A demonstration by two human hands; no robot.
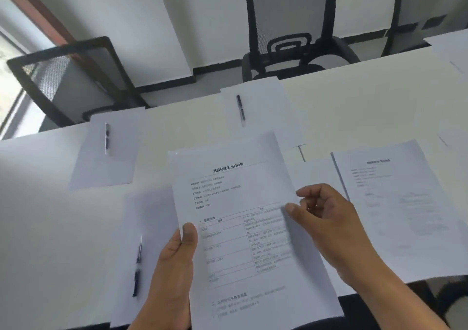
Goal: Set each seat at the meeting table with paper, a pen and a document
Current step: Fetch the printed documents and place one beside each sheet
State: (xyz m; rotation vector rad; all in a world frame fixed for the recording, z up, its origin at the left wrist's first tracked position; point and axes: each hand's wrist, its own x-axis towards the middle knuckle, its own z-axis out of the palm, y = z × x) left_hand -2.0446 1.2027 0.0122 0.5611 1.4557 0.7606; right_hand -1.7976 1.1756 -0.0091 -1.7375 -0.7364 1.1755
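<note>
I hold a printed document (243, 218) above the white table (354, 101). My left hand (174, 258) grips its left edge, thumb on top. My right hand (326, 218) pinches its right edge between thumb and fingers. Under it on the near side lies a blank sheet (141, 228) with a pen (137, 266) on it. Across the table, a blank sheet (106, 162) carries a pen (107, 137), and another blank sheet (255, 101) carries a dark pen (240, 108). A second printed document (400, 210) lies flat at the right.
Three black mesh chairs stand on the far side: one at the left (71, 76), one in the middle (291, 25), one at the right (430, 13). More paper edges show at the far right (453, 51). The near table edge runs along the bottom right.
</note>
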